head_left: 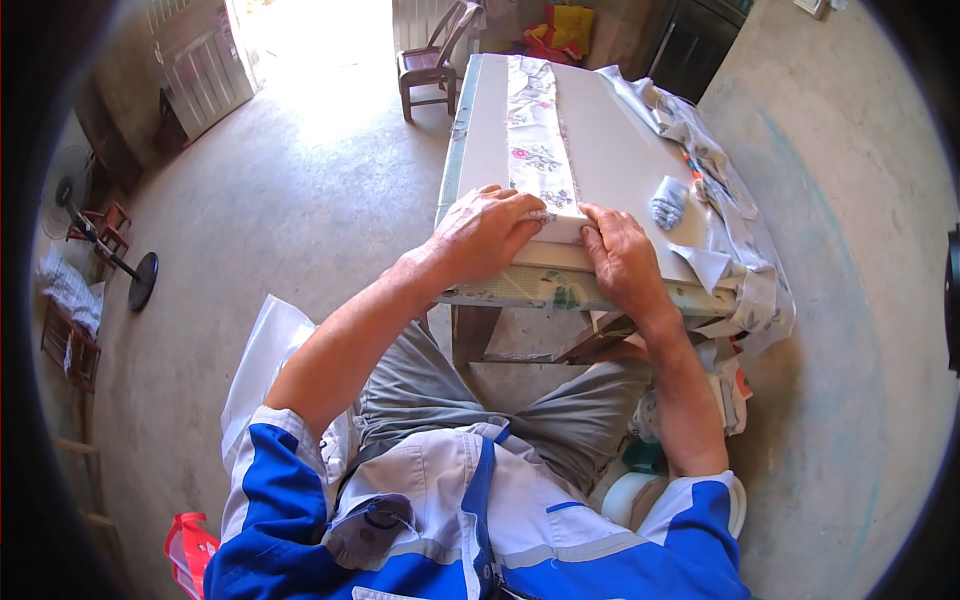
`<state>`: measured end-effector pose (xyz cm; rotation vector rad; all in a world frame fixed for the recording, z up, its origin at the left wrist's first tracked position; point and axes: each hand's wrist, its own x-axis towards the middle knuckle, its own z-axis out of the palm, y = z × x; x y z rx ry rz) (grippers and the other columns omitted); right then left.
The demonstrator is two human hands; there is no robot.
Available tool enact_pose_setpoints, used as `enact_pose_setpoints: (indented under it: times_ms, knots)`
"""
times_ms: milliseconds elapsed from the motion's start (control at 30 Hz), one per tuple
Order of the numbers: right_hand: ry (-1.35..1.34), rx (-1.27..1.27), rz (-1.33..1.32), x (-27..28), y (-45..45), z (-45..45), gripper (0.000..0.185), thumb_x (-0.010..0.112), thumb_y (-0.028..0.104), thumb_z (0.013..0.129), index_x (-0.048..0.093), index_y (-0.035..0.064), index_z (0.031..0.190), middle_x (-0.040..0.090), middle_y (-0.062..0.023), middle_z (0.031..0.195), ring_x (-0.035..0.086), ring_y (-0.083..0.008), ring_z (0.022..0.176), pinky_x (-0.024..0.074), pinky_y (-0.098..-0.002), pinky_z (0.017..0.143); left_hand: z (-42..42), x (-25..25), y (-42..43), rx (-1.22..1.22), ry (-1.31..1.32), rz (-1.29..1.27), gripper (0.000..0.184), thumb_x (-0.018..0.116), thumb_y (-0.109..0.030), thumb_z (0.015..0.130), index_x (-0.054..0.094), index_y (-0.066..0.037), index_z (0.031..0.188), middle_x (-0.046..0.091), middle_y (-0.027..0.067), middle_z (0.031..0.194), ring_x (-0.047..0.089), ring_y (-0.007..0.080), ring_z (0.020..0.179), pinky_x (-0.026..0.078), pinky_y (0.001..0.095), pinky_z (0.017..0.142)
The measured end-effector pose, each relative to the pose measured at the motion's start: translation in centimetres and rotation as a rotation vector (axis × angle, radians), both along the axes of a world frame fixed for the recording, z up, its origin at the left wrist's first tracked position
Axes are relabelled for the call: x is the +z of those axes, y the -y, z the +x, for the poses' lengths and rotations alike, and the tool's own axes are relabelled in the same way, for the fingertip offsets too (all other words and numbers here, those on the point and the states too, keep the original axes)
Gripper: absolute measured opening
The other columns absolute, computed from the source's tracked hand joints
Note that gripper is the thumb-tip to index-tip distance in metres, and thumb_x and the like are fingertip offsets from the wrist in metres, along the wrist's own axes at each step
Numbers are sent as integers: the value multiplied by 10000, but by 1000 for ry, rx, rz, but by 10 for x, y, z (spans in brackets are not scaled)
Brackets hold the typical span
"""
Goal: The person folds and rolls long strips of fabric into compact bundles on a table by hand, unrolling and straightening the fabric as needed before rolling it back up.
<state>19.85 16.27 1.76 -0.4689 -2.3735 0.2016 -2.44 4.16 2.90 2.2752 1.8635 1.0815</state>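
Note:
A long white fabric strip point(537, 140) with a floral print runs lengthwise over the pale board point(620, 140) on the table. My left hand point(488, 232) pinches the left corner of the strip's near end, its fingers curled over the cloth. At the right corner, my right hand point(622, 258) holds the same end between thumb and fingers. Between the hands the near end is folded and hangs over the board's front edge. A small grey-blue bundle point(668, 203) sits on the board to the right of my right hand.
Crumpled patterned cloth point(735, 215) drapes over the table's right side, with a small orange-red object point(691, 162) beside it. A wooden chair point(432, 65) stands behind the table. A standing fan point(105, 240) is at the left, and white cloth point(268, 350) lies by my left side.

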Motion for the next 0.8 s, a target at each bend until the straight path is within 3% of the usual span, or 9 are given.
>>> enact_pose_setpoints:
  times_ms: [400, 600, 700, 800]
  knots:
    - [-6, -110, -86, -3, -3, -12, 329, 643, 179, 1015, 659, -23, 1275, 724, -232, 1160, 676, -416, 1067, 520, -509, 963, -5, 7, -13, 58, -89, -108, 336, 664, -269, 1015, 692, -66, 1281, 757, 220, 1099, 710, 396, 1096, 510, 483, 1029]
    - [10, -148, -113, -8, -7, -16, 338, 660, 202, 1002, 669, 1, 1272, 718, -221, 1132, 677, -417, 1055, 519, -515, 945, -4, 15, -12, 232, -96, -87, 357, 708, -243, 980, 701, -44, 1276, 726, 198, 1277, 668, 348, 1232, 513, 461, 1063]
    - [10, -178, -112, -7, -4, -16, 327, 666, 201, 998, 677, 23, 1273, 711, -196, 1116, 668, -399, 1076, 513, -508, 952, -6, 7, -12, 83, -192, 106, 308, 698, -212, 990, 731, -34, 1239, 695, 172, 1369, 628, 329, 1312, 512, 445, 1085]
    - [-8, -203, -35, -6, 2, -18, 307, 671, 187, 993, 691, 41, 1262, 712, -153, 1122, 654, -366, 1123, 500, -489, 980, 9, -9, -7, -29, -155, 137, 276, 664, -184, 1014, 749, -27, 1225, 699, 170, 1372, 626, 338, 1328, 497, 440, 1123]
